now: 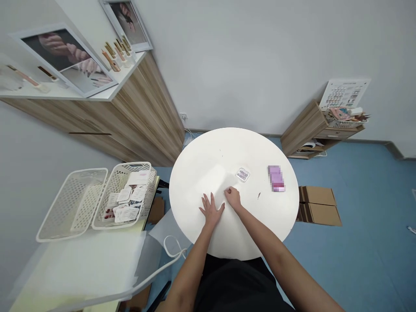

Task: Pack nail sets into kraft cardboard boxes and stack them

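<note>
Two bare hands are at work on a round white table [185,186]. The left hand [212,213] lies on the table top with its palm down and its fingers spread wide. The right hand [233,198] is just beside it, with its fingers curled in and the thumb close to the first finger. I cannot tell if it is pinching something (if it is, the thing is too small to see).

A small, square, see-through plastic case [242,174] lies flat on the table, near the right hand and a bit past it. Rows of little purple-grey bits show in it. Farther to the right is a purple, block-shaped thing [276,175] with a dark pink band near one end (it is blurred into little squares). Between that and the right hand lies a thin, dark brown scrap [259,196]. Two tiny dark specks [221,153] are on the far part of the table.

Off to the left, two white plastic baskets with holes [149,190] stand side by side. The one closer to the table holds a messy pile of white cards and packets [128,203]. On the right, brown cardboard boxes [321,203] sit on the blue floor [367,234], next to the table.
</note>
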Available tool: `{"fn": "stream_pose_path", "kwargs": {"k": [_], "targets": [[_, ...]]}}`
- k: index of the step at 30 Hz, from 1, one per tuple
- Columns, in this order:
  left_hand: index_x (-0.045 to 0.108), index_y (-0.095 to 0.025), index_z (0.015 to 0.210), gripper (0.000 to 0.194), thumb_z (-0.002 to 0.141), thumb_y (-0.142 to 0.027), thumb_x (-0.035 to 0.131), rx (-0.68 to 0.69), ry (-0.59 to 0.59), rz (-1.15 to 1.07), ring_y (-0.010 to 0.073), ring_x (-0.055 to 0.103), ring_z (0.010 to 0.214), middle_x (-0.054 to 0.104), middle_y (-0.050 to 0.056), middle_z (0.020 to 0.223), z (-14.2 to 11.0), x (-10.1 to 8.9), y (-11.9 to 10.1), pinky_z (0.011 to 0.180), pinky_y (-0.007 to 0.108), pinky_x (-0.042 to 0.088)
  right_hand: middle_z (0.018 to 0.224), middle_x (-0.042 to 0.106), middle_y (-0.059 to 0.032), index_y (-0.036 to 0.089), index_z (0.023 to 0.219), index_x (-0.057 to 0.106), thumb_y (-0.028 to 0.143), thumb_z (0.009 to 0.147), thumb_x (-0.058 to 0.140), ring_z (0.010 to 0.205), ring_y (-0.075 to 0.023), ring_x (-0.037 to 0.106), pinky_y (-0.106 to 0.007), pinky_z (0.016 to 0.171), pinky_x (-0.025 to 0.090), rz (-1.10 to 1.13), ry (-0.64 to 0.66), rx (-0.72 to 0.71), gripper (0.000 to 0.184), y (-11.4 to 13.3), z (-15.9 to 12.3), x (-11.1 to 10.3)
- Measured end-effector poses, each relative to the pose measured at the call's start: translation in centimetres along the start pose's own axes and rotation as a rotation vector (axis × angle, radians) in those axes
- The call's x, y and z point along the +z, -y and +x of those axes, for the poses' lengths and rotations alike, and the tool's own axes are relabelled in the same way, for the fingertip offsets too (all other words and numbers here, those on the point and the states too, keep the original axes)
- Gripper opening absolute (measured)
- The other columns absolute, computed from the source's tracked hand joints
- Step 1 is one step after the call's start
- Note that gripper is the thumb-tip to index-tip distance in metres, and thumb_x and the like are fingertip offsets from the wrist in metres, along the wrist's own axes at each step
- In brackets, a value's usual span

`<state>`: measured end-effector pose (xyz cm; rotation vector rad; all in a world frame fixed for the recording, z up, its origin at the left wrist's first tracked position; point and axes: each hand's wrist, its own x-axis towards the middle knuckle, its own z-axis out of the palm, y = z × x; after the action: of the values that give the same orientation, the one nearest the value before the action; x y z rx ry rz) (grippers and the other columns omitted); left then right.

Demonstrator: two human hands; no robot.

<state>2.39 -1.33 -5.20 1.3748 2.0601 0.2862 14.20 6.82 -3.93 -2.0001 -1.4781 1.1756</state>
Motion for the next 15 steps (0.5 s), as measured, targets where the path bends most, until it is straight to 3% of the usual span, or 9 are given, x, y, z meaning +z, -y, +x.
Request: {"fn": "stream_pose_path", "kwargs": {"k": [5,9,12,15], "targets": [[0.014,-0.018,0.155,0.071,0.096,-0.050,0.038,0.300,-0.002,-0.026,0.0277,0.012,0.150,0.010,0.016,0.163,-1.1,-0.9,5.1,0.118,0.053,0.022,0.082,0.068,-0.0016,0.022,0.080,0.063,0.016,0.081,0.049,0.075,-0.0162,0.059,-0.024,0.065,0.040,-0.189,-0.007,-0.082,0.015,1.9,3.4,-1.4],[0.031,-0.022,0.151,0.059,0.098,-0.046,0.035,0.463,0.032,0.183,0.0301,0.017,0.149,0.023,0.013,0.161,-2.0,-1.5,8.7,0.117,0.058,0.017,0.089,0.068,-0.0061,0.021,0.094,0.065,0.018,0.083,0.047,0.085,-0.0214,0.060,-0.031,0.076,0.045,-0.212,-0.047,-0.148,0.022,3.1,6.1,-1.8],[0.026,-0.023,0.153,0.061,0.098,-0.047,0.035,0.506,0.026,0.290,0.0314,0.014,0.150,0.019,0.012,0.162,-2.6,-1.0,9.5,0.117,0.061,0.014,0.117,0.062,-0.0164,0.013,0.124,0.055,0.024,0.083,0.048,0.111,-0.0293,0.053,-0.043,0.095,0.042,-0.138,-0.248,-0.206,0.043,3.4,6.2,-1.5],[0.018,-0.021,0.156,0.064,0.098,-0.043,0.036,0.448,-0.043,0.305,0.0322,0.006,0.150,0.011,0.013,0.163,-2.9,0.5,8.7,0.117,0.063,0.010,0.135,0.050,-0.0215,0.008,0.141,0.037,0.027,0.086,0.046,0.128,-0.0324,0.041,-0.050,0.106,0.035,-0.122,-0.362,-0.298,0.059,1.9,3.1,-0.2]]}}
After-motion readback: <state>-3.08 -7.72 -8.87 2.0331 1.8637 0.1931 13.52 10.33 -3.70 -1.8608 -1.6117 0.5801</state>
